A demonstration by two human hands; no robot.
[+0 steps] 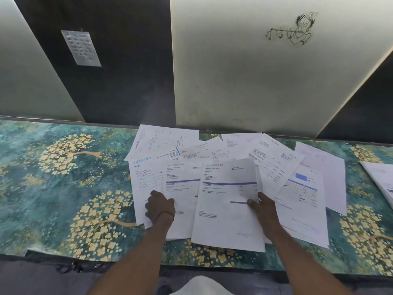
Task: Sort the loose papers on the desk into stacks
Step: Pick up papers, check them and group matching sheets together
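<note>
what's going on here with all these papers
A person is sorting papers on a desk with a green floral cover. The right hand pinches the right edge of a purple-barred sheet, thumb on top. The left hand rests on the sheets beside it, though whether it actually grips one is unclear. Most of the loose papers lie fanned out and overlapping, and one stack sits at the far right.

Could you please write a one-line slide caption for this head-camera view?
Right hand holds a purple-barred sheet while the left hand rests on loose papers on a floral desk cover.
</note>
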